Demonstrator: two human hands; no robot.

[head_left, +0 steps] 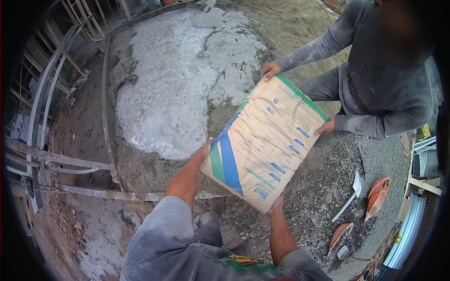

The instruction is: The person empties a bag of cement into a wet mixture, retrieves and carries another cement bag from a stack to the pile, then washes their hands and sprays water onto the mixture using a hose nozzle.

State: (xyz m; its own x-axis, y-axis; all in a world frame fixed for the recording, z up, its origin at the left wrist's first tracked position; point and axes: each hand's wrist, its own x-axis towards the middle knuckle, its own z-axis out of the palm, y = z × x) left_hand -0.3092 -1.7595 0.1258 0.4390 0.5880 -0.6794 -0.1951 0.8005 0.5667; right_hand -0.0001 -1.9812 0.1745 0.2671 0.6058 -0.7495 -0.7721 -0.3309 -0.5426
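A cement bag (265, 140), beige with blue and green stripes and printed text, is held up between me and another person. My left hand (205, 149) grips its near left edge, the fingers partly hidden by the bag. At the near right corner, my right hand (277, 205) is closed on the bag, with most fingers underneath it. The co-worker's two hands hold the far end, one at the upper left corner and one at the right side. Beyond the bag's left side lies a wet grey-white patch (164, 84) on the ground.
A co-worker in a dark grey top (389, 84) stands at right. Wooden boards (107, 93) edge the mixing area at left. On the gravel at right lie an orange basin (377, 192), another orange basin (340, 236) and a shovel (357, 185). Metal sheets (408, 234) lie far right.
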